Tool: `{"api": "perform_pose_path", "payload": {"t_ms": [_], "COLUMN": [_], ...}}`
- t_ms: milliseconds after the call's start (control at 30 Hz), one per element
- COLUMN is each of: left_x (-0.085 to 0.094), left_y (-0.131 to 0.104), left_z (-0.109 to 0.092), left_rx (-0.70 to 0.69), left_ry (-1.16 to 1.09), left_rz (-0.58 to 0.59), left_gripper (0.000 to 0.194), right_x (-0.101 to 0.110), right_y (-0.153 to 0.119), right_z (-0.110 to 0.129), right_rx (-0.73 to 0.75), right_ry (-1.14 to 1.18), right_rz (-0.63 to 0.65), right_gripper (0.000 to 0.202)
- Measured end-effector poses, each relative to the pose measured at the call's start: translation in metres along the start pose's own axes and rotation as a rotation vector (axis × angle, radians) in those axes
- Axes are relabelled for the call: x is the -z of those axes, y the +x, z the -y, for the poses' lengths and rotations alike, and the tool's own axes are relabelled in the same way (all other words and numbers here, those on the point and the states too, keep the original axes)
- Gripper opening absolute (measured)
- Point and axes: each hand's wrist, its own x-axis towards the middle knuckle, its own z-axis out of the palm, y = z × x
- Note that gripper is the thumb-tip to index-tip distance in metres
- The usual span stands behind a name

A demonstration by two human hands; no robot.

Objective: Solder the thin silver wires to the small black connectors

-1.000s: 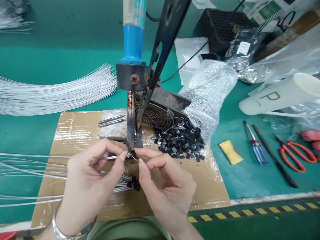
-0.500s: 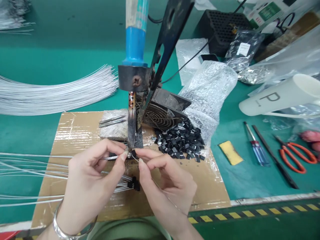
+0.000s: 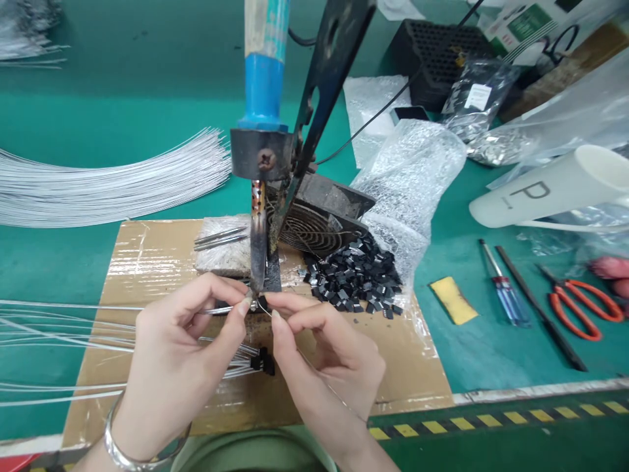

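Note:
A soldering iron [image 3: 264, 85] with a blue handle is clamped upright, tip down, between my hands. My left hand [image 3: 181, 354] pinches a white wire [image 3: 221, 311], its end right at the iron's tip. A small black connector [image 3: 263, 302] sits at that same spot, touching or nearly touching the wire end. My right hand [image 3: 329, 354] is closed, thumb and forefinger pinching thin solder wire [image 3: 344, 403] that runs back across the palm and reaches up to the joint. Below the fingers lie several wires ending in black connectors [image 3: 263, 360].
A cardboard sheet [image 3: 413, 367] covers the work area. Loose black connectors [image 3: 354, 275] are heaped beside a fan [image 3: 314, 226]. White wires [image 3: 113, 183] lie back left. A yellow sponge [image 3: 453, 301], screwdriver [image 3: 508, 295], orange-handled pliers [image 3: 580, 308] and white cup [image 3: 550, 187] are on the right.
Hardly anything differs. The iron appears slightly further left through a small view shift, and both hands keep their pinch at the tip.

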Motion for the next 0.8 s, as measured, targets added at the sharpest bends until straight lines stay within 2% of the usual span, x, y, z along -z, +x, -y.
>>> {"api": "perform_pose_path", "payload": {"t_ms": [800], "left_x": [0.0005], "left_y": [-0.0014], "left_z": [0.0027], "left_rx": [0.024], "left_ry": [-0.012], "left_rz": [0.022], "left_gripper": [0.009], "right_x": [-0.0005], "right_y": [-0.0018], "right_z": [-0.0027], "right_rx": [-0.019], "right_ry": [0.001], "right_rz": [0.015], "right_gripper": [0.021]}}
